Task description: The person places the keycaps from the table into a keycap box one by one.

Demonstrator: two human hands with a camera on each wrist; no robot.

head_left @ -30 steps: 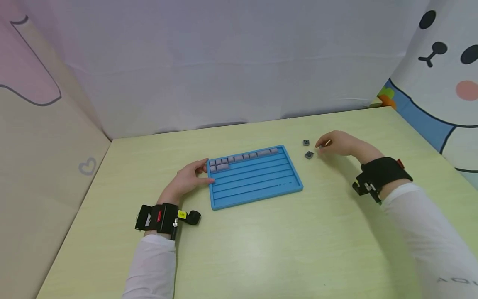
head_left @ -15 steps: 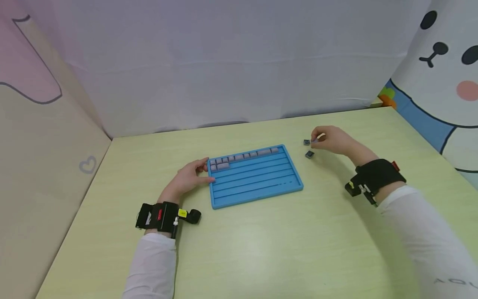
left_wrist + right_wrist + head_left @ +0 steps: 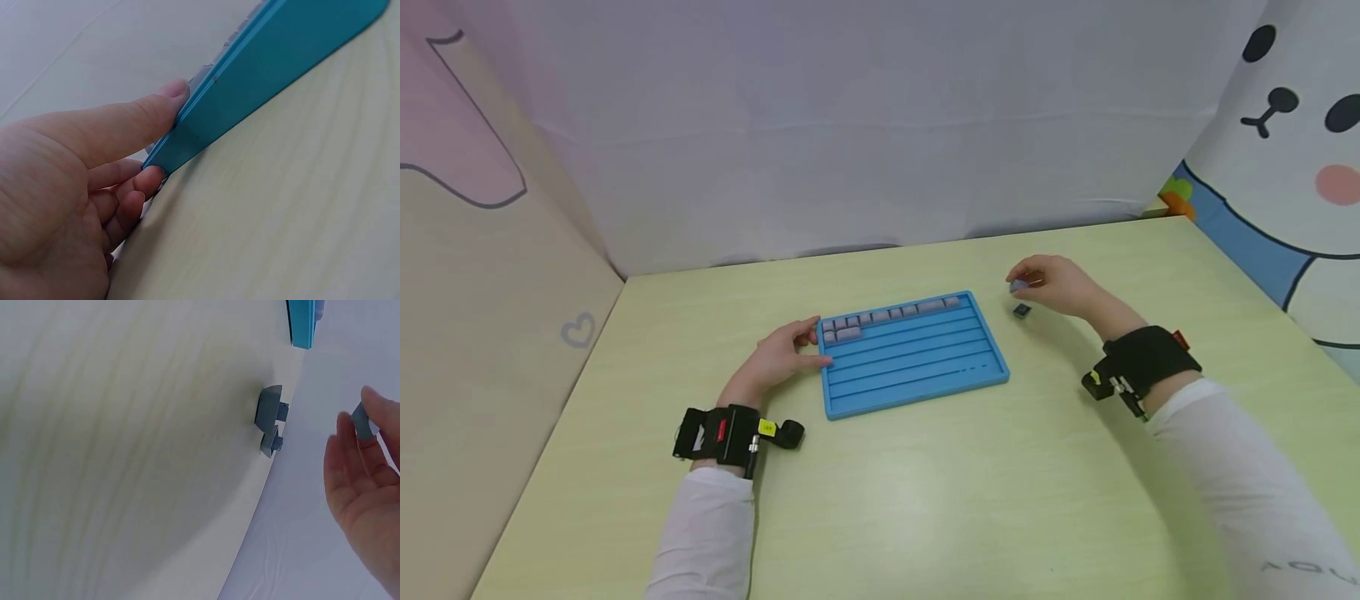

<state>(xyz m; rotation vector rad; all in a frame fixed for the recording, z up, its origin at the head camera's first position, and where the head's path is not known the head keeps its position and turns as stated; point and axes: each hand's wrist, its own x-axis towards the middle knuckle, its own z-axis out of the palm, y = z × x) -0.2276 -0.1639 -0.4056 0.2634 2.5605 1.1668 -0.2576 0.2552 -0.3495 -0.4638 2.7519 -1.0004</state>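
Observation:
A blue keycap tray (image 3: 917, 357) with long ridged rows lies slightly turned on the table. Grey-purple keycaps (image 3: 881, 317) fill its top row, with a few more at the left of the row below. My left hand (image 3: 778, 354) grips the tray's left end; the left wrist view has the thumb on its upper edge and curled fingers by the corner. To the right of the tray, above the table, my right hand (image 3: 1060, 285) pinches a keycap (image 3: 362, 422) between thumb and fingers. Two loose keycaps, one nearer (image 3: 269, 407) and one beyond (image 3: 270, 443), lie upside down below it.
The pale wooden table (image 3: 910, 500) runs back to a white cloth backdrop (image 3: 880, 125). A cream panel (image 3: 490, 350) borders it on the left and a cartoon-printed panel (image 3: 1300, 192) on the right. Each wrist wears a black strap, such as the left strap (image 3: 718, 435).
My right hand has lifted with the keycap and moved left, over the loose keycaps, and now hides one of them in the head view. The left hand and the tray stay put.

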